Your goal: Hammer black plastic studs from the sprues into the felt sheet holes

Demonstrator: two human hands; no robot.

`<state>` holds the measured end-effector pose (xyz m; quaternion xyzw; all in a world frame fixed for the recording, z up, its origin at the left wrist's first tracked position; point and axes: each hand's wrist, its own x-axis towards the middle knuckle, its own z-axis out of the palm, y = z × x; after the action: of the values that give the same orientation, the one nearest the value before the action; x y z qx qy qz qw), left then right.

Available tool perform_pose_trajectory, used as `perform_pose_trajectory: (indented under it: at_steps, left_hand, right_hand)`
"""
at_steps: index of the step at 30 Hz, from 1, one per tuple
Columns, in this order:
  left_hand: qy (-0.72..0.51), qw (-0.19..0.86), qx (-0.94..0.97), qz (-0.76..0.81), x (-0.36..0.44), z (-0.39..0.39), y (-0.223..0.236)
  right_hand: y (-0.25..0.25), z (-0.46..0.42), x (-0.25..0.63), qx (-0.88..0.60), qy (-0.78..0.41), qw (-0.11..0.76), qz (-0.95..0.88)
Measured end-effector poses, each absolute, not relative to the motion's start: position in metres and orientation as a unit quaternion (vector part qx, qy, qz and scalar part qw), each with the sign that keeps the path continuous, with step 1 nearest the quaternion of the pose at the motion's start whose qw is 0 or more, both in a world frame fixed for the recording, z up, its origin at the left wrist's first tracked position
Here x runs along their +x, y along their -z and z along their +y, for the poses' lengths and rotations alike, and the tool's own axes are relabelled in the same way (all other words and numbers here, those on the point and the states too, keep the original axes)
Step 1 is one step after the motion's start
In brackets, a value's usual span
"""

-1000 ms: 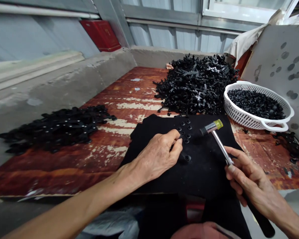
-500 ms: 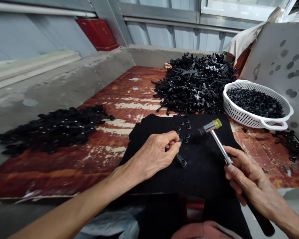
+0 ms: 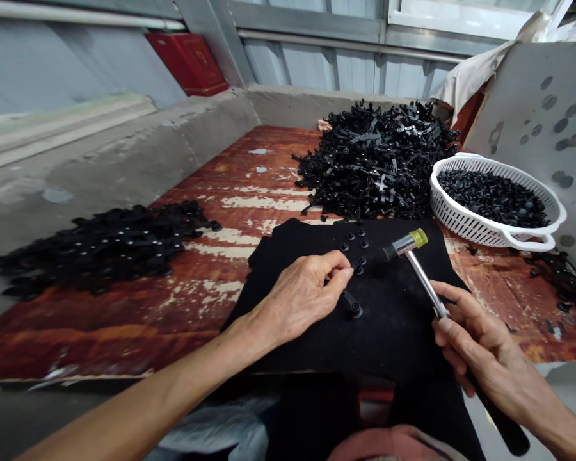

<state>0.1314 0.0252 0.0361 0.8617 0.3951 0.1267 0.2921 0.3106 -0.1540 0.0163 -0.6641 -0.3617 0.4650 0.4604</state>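
Note:
My left hand rests on a black cloth pad, thumb and fingers pinched on a small black plastic strip with a round cap at its end. Several loose black caps lie on the pad just beyond the fingertips. My right hand grips the handle of a small hammer with a metal shaft and a yellow and black head, held tilted above the pad to the right of the strip.
A large heap of black plastic strips lies at the back of the worn red table. A white basket of black caps stands at the right. Another black pile lies at the left. Grey walls enclose the table.
My left hand drew the strip slightly toward me, then shifted a little to the right. The hammer stays almost still.

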Motion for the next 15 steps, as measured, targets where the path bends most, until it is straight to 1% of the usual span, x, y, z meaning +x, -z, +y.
perform_pose_trajectory:
  at_steps: [15]
  left_hand:
    - [-0.127,0.267,0.870,0.395,0.1316,0.0233,-0.0362]
  right_hand:
    - [-0.0171,-0.1549,0.3099,-0.669,-0.463,0.458,-0.358]
